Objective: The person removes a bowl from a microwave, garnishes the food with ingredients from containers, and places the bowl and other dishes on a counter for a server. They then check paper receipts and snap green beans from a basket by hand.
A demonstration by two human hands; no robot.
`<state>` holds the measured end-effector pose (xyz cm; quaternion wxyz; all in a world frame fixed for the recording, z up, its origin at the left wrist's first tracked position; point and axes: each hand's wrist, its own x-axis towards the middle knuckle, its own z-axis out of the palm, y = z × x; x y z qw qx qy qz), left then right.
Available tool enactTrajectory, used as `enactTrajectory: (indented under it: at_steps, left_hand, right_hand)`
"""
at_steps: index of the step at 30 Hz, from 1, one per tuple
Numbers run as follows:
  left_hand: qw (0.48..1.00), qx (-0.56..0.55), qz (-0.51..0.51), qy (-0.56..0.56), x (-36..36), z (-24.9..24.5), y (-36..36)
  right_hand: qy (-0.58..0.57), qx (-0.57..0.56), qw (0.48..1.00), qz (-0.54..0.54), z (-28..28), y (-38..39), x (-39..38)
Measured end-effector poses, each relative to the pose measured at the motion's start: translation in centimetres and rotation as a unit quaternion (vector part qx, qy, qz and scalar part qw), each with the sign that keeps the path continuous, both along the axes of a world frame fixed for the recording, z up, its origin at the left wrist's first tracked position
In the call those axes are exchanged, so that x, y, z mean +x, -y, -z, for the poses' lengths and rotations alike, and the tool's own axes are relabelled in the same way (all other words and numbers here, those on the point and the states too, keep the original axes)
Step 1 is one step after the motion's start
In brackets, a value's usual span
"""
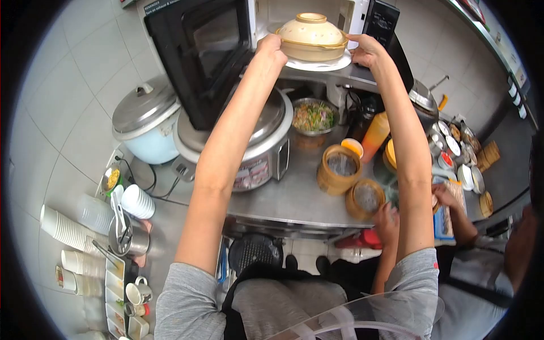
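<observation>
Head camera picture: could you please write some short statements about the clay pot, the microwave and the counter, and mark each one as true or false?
1. The left hand and the right hand hold the white plate that carries the clay pot. True.
2. The microwave door is closed. False: it is swung open to the left.
3. The clay pot has no lid. False: its lid is on.
4. Two bamboo steamers stand on the steel counter. True.
5. The light blue rice cooker stands open. False: its metal lid is on.
</observation>
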<state>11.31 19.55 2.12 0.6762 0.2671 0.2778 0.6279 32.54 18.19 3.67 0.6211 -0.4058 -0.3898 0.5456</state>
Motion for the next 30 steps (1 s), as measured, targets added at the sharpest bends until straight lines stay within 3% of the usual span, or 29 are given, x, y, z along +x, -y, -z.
enactTrajectory:
  at_steps: [3, 5, 7, 9, 10, 13, 14, 15, 17, 19, 21, 24, 25, 30]
  left_hand:
    - [0.998, 0.01, 0.047, 0.036, -0.6, 3.9, 1.4]
    - [1.0, 0.022, 0.015, 0.01, -1.5, 4.4, 7.8]
    - [0.996, -0.007, 0.052, 0.072, -2.5, 6.2, 10.7]
    - [0.997, 0.058, 0.039, 0.017, -3.6, 9.1, 13.3]
    - [0.998, 0.051, 0.027, 0.006, -5.2, 8.2, 18.0]
    - [0.996, 0.006, 0.028, 0.084, -7.7, 11.7, 22.0]
    - [1.0, 0.001, 0.005, 0.027, -9.9, 15.2, 23.3]
    - [0.999, -0.014, -0.027, 0.027, -11.9, 13.6, 27.7]
    - [0.996, -0.018, -0.025, 0.078, -15.0, 15.2, 31.0]
    - [0.996, -0.015, -0.053, 0.071, -18.1, 17.1, 33.7]
    - [0.994, 0.001, -0.091, 0.061, -21.1, 19.7, 35.8]
    - [0.982, 0.003, -0.189, 0.01, -25.8, 23.4, 38.6]
    - [0.974, 0.001, -0.224, -0.017, -27.4, 25.2, 39.1]
    - [0.944, -0.038, -0.318, -0.076, -35.5, 32.1, 41.9]
  right_hand:
    - [0.021, 0.021, 1.0, -0.007, 2.1, 4.3, 0.4]
    - [0.033, 0.022, 0.999, -0.002, 3.4, 8.1, -0.2]
    - [0.054, 0.003, 0.998, 0.011, 4.0, 13.5, -2.4]
    - [0.066, -0.011, 0.998, 0.013, 5.2, 17.2, -4.4]
    - [0.076, 0.007, 0.997, -0.014, 6.4, 18.2, -4.3]
    - [0.081, 0.021, 0.994, -0.07, 8.9, 22.6, -7.0]
    - [0.096, 0.011, 0.993, -0.071, 10.3, 24.5, -10.8]
    - [0.114, 0.007, 0.993, -0.045, 11.2, 26.7, -12.0]
    - [0.106, -0.021, 0.992, -0.07, 13.1, 28.6, -14.8]
    - [0.046, -0.002, 0.994, -0.094, 15.6, 29.9, -18.2]
    - [0.072, 0.002, 0.993, -0.096, 18.0, 31.2, -22.0]
    - [0.034, -0.023, 0.984, -0.171, 23.0, 30.9, -27.3]
    - [0.021, 0.014, 0.981, -0.193, 25.6, 30.2, -29.2]
    - [-0.003, -0.035, 0.954, -0.298, 34.5, 29.1, -39.2]
